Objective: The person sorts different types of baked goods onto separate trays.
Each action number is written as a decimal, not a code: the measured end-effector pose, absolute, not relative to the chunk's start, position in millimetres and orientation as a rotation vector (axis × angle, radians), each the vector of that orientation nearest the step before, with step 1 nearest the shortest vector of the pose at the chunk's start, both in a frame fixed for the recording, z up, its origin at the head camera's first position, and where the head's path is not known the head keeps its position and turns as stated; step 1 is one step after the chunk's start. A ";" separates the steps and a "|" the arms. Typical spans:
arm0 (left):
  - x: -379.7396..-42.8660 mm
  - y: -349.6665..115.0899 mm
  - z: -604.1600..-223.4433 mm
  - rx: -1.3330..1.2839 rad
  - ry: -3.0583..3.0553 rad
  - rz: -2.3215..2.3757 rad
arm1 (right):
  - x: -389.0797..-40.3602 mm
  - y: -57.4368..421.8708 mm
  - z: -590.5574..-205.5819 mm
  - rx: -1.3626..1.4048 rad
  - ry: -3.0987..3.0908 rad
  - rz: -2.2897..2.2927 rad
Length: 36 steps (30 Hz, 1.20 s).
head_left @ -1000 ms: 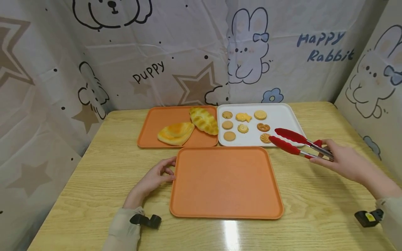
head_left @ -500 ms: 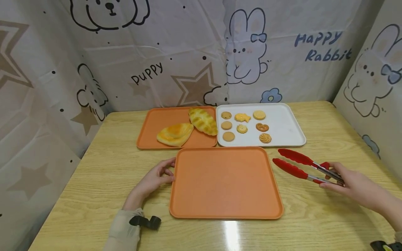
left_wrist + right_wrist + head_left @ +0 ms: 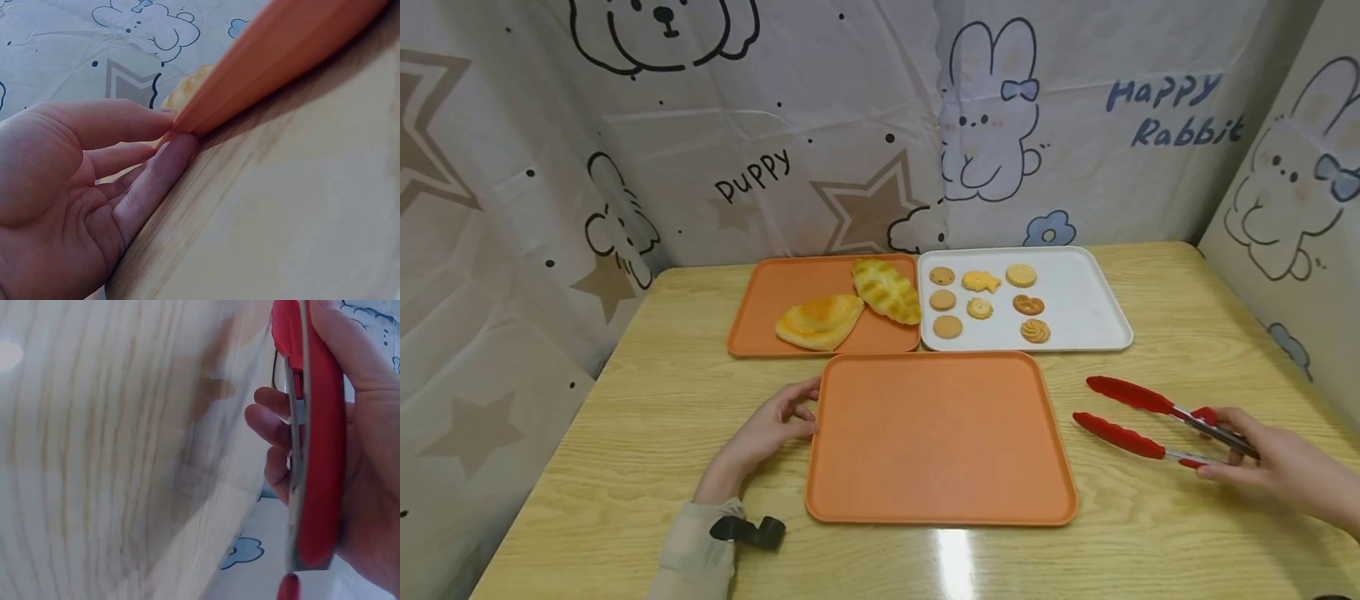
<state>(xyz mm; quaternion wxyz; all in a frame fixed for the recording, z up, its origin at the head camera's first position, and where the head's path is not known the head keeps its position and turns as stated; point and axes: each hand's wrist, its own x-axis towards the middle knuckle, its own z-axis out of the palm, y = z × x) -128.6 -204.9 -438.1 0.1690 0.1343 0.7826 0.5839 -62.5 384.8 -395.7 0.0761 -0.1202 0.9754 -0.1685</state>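
Observation:
At the left edge of the near orange tray (image 3: 940,437), my left hand (image 3: 767,425) holds the rim with thumb and fingers. The left wrist view shows the thumb (image 3: 169,156) and forefinger meeting at the rim of this tray (image 3: 250,69). My right hand (image 3: 1285,467) grips metal tongs (image 3: 1187,417) with red tips, held right of the tray. The tongs' arms stand apart with nothing between them. In the right wrist view the red handle (image 3: 325,450) lies along the palm, fingers curled round it.
Behind, a second orange tray (image 3: 767,292) bears a folded pastry (image 3: 820,321) and a braided bread (image 3: 887,290). Beside it, a white tray (image 3: 1082,296) holds several biscuits, among them a pretzel (image 3: 1028,305) and a swirl cookie (image 3: 1035,331). A printed cloth (image 3: 850,100) hangs close behind.
My right hand has drawn the tongs from over the white tray's front edge back toward me and rightward, and their arms have spread wider. My left hand and the trays have stayed put.

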 end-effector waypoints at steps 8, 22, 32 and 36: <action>-128.5 -205.3 -437.3 0.379 2.223 1.654 | -67.3 392.5 -400.1 -0.326 2.917 -0.370; -130.4 -203.8 -439.4 0.370 2.230 1.649 | -74.0 392.9 -402.0 -0.343 2.837 -0.380; -136.2 -205.0 -424.4 0.330 2.162 1.551 | -92.4 376.8 -383.0 -0.376 2.774 -0.378; -148.9 -208.9 -405.4 0.344 2.239 1.415 | -113.0 359.5 -363.4 -0.494 2.869 -0.298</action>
